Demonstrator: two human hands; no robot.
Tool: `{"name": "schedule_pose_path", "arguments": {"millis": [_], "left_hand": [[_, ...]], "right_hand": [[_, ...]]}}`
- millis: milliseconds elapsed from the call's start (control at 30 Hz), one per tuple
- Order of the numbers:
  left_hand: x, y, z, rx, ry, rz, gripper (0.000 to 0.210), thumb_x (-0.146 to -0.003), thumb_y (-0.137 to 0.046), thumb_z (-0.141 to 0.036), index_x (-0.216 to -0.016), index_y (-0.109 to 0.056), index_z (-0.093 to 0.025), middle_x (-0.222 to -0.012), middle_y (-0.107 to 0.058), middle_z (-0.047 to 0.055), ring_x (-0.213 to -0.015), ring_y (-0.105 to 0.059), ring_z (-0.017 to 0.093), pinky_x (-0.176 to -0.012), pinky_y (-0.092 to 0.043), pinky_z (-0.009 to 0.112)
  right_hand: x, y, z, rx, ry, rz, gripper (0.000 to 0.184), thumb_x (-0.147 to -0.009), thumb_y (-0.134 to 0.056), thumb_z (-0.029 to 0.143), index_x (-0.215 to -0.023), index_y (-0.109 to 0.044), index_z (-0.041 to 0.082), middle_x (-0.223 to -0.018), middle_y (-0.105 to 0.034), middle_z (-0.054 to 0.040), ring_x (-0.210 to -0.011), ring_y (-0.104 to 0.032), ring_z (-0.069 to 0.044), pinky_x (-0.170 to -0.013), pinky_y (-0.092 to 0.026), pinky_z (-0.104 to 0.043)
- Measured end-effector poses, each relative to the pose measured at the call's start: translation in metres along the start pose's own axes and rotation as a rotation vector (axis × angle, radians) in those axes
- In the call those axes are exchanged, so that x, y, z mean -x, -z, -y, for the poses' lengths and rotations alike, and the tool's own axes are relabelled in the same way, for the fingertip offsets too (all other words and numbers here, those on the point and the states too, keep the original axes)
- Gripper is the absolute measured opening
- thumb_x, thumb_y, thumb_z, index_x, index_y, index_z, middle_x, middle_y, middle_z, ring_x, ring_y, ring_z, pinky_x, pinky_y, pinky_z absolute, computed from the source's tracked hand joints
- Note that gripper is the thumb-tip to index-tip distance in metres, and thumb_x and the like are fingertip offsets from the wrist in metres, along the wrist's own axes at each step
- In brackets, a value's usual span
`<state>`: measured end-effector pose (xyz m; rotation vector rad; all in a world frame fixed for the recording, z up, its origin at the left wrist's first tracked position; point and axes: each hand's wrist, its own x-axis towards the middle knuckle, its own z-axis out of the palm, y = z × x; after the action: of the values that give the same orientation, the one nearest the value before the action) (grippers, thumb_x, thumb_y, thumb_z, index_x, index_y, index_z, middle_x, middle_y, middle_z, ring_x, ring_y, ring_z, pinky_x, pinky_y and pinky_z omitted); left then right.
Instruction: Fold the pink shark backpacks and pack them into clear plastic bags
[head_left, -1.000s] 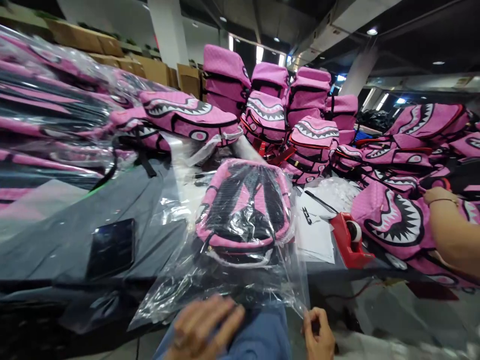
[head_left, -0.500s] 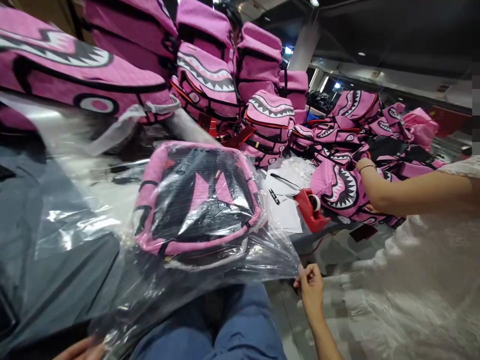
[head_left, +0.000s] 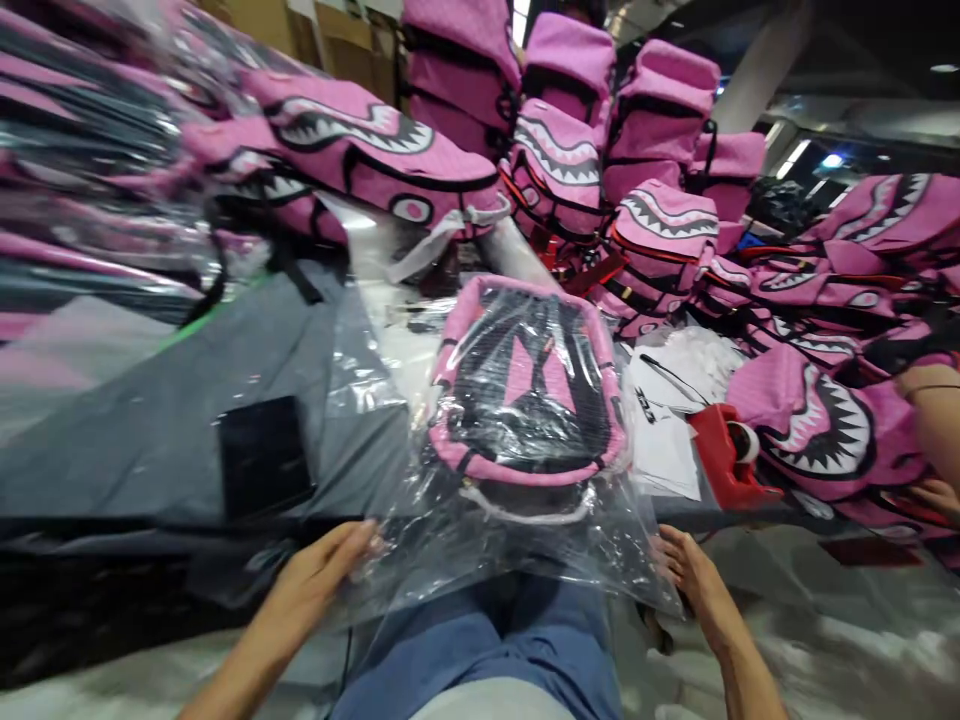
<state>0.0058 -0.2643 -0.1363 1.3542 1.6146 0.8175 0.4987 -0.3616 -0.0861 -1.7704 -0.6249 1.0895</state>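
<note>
A pink and black backpack point(head_left: 536, 465) lies back side up in a clear plastic bag point(head_left: 420, 560) at the table's front edge. Its padded back panel and pink shapes show through the film. My left hand point(head_left: 330, 565) pinches the near left part of the bag between thumb and fingers. On the other side, my right hand point(head_left: 684, 562) has curled fingers closed on the bag's near right edge. Between the hands the film spreads flat, below the backpack's pale handle loop or strap. Glare on the plastic hides some detail.
A red tape dispenser point(head_left: 727, 455) and white papers point(head_left: 664, 440) lie to the right. A dark tablet-like slab point(head_left: 264, 455) rests on the left. Shark-mouth backpacks point(head_left: 664, 235) are piled behind; bagged ones point(head_left: 97, 200) stack far left. Another person's arm point(head_left: 934, 410) reaches in from the right.
The view has swung left, so the scene sits further right. My left hand has come up into view at the bag's left side. The bag's near edge now lies more level.
</note>
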Motion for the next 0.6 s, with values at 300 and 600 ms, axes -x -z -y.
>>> {"name": "schedule_pose_path", "arguments": {"millis": [300,600], "left_hand": [[0.024,-0.025,-0.035,0.152,0.102,-0.145,0.074,-0.063,-0.052,-0.095,-0.062,-0.061,-0.022,-0.051,-0.053,-0.004,-0.052,-0.050,0.015,-0.053,-0.042,0.025],[0.000,0.012,-0.038,0.441,0.253,0.037,0.074,-0.049,-0.077,-0.087,-0.081,-0.064,-0.022,-0.048,-0.055,-0.009,-0.044,-0.050,0.012,-0.047,-0.042,0.024]], "right_hand": [[-0.006,-0.039,0.008,0.677,0.340,-0.301,0.070,-0.071,-0.042,0.094,-0.069,-0.061,0.027,-0.053,-0.058,-0.0026,-0.048,-0.053,-0.021,-0.050,-0.042,-0.031],[-0.020,-0.031,0.028,0.253,0.154,-0.037,0.068,-0.064,-0.065,0.087,-0.074,-0.063,0.020,-0.053,-0.052,0.0022,-0.041,-0.045,-0.013,-0.037,-0.034,-0.024]]}}
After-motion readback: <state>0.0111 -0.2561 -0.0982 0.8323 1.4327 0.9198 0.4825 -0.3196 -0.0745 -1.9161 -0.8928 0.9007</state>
